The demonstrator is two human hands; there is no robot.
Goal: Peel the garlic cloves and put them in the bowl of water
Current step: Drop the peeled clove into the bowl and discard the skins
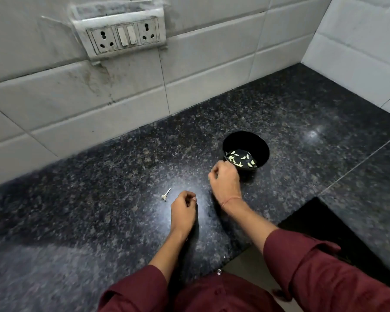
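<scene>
Garlic cloves (241, 159) in bowl (245, 140); right hand (225, 180) curled at its 8 o'clock may tip it. Left hand (182, 210) likewise; either's contents unclear.

A dark, speckled granite desk (99, 210) carries a black bowl (245, 140) standing right of centre, with pale peeled garlic cloves (240, 164) floating in its water. A small garlic stalk scrap (166, 195) lies well apart to the left. A thin seam (358, 166) crosses the desk's right side.
</scene>
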